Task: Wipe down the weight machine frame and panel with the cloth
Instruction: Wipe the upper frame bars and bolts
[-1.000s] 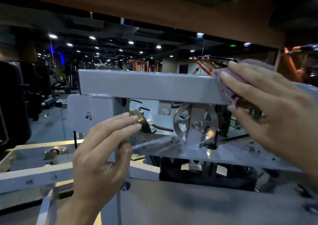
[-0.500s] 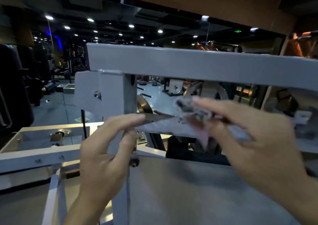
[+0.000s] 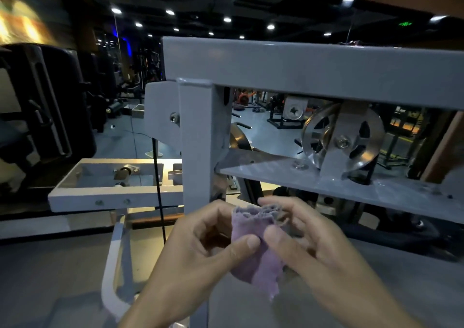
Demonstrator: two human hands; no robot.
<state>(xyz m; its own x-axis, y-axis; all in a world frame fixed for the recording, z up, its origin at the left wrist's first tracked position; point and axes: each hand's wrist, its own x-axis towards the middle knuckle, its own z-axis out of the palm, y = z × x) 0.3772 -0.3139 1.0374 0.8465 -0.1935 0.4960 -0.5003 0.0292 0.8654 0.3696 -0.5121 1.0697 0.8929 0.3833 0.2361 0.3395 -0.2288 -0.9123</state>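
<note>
A small purple cloth (image 3: pixel 256 247) hangs bunched between both hands, low in the middle of the view. My left hand (image 3: pixel 200 257) pinches its left side with thumb and fingers. My right hand (image 3: pixel 316 247) pinches its right side. Both hands are held in front of the grey weight machine frame, just below its upright post (image 3: pixel 198 139). The frame's top crossbar (image 3: pixel 313 69) runs to the right above. A tilted grey plate (image 3: pixel 351 189) with a metal pulley (image 3: pixel 344 139) sits under the crossbar. The cloth touches no part of the frame.
A flat grey panel (image 3: pixel 376 290) fills the lower right behind my hands. A white bracket arm (image 3: pixel 113 197) juts out to the left, with a black cable (image 3: pixel 158 189) running down beside it. Dark padded gym machines (image 3: pixel 45 101) stand at far left.
My right hand has brought the cloth down from the crossbar's right end to below the plate. My left hand left the upright post and took hold of the cloth too.
</note>
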